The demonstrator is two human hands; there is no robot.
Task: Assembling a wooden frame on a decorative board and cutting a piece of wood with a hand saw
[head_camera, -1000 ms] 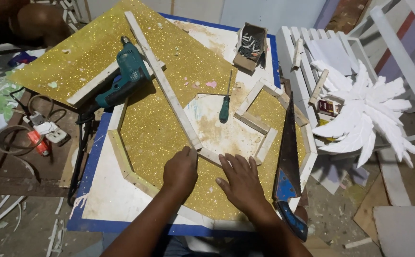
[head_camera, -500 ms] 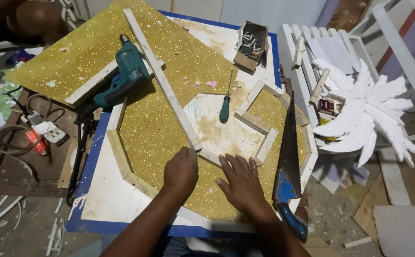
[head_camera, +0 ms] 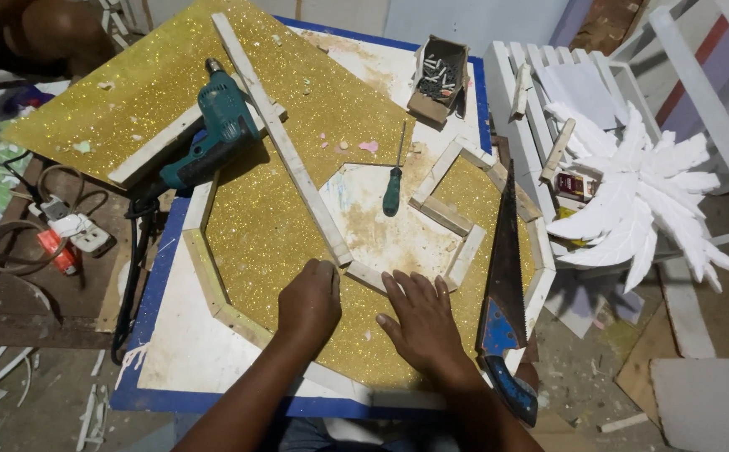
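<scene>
Worktop (head_camera: 164, 368) carrying gold glitter sheet (head_camera: 272, 226), framed by wooden strips. Pressing sheet flat: left hand (head_camera: 310, 303) curled at long strip (head_camera: 285, 151), right hand (head_camera: 419, 322) spread open. Saw (head_camera: 503, 276) right; drill (head_camera: 214, 134) far left; screwdriver (head_camera: 393, 188) beyond.

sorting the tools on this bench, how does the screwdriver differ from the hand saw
The screwdriver is short, with a thin round shaft and a green handle; the hand saw is long, with a flat toothed blade and a blue handle. The screwdriver lies on the bare white patch, apart from both hands; the hand saw lies along the frame's right edge, close beside the right hand. Both lie flat, unheld.
</scene>
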